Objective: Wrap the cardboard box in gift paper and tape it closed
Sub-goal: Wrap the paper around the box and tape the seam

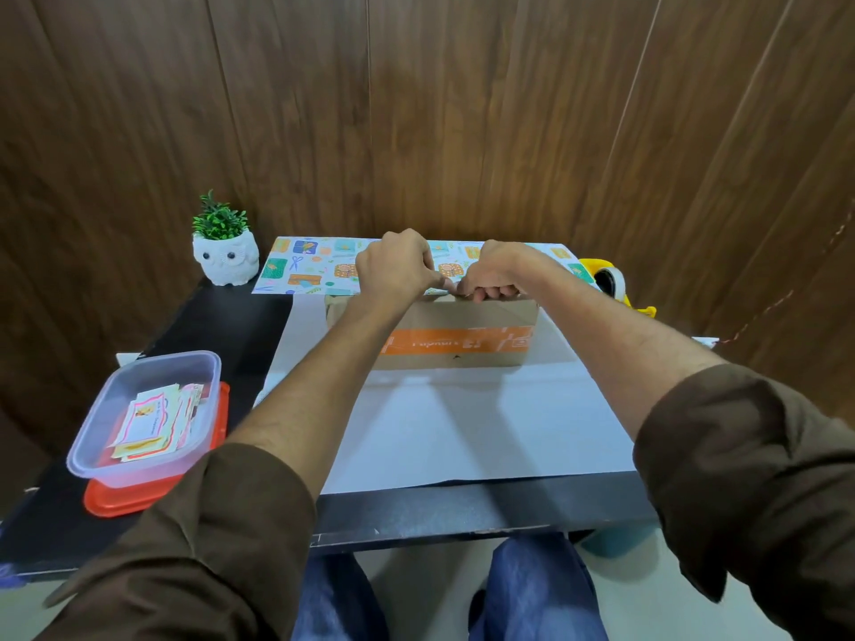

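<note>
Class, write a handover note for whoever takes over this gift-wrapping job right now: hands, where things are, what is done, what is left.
Hands: left hand and right hand are both curled, close together, at the top edge of the cardboard box. What they pinch is hidden.
Things: the box stands on the gift paper, which lies white side up. Its printed side shows beyond the box. The tape dispenser sits to the right, untouched.
Done: box placed on paper.
Left: fold the paper round the box, close the ends, tape.

Loose dark brown sleeves (222,525), cuffs at mid-forearm, bare forearms (324,372), blue denim trousers (536,589).
</note>
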